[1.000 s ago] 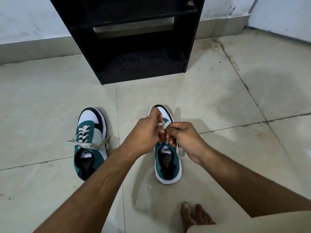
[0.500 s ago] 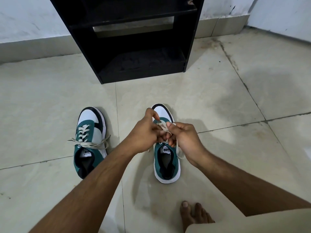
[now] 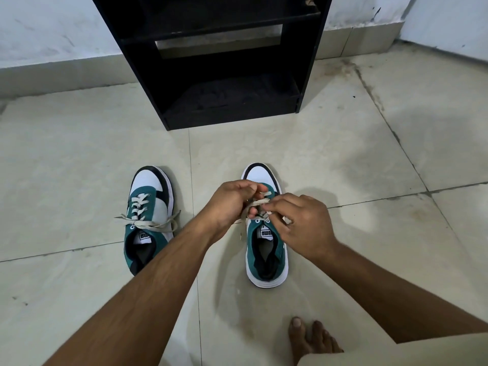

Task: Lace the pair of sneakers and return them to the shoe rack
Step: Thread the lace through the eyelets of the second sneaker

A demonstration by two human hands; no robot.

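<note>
On a pale tiled floor [image 3: 330,159] before the black wooden shoe rack [image 3: 227,83], the left hand [image 3: 232,202] and right hand [image 3: 303,228] pinch the beige flat lace [image 3: 260,202] above the right-side teal-and-white sneaker [image 3: 266,241], seemingly tying it; next, cinching the knot.

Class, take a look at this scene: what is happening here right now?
A person crouched on the tiled floor is working the lace of the right-hand sneaker with both bare hands: the left hand and right hand pinch it over the eyelets. The left-hand sneaker stands beside it, already laced and tied. Both shoes are on the floor in front of the black shoe rack, whose visible shelves hold no shoes.
</note>
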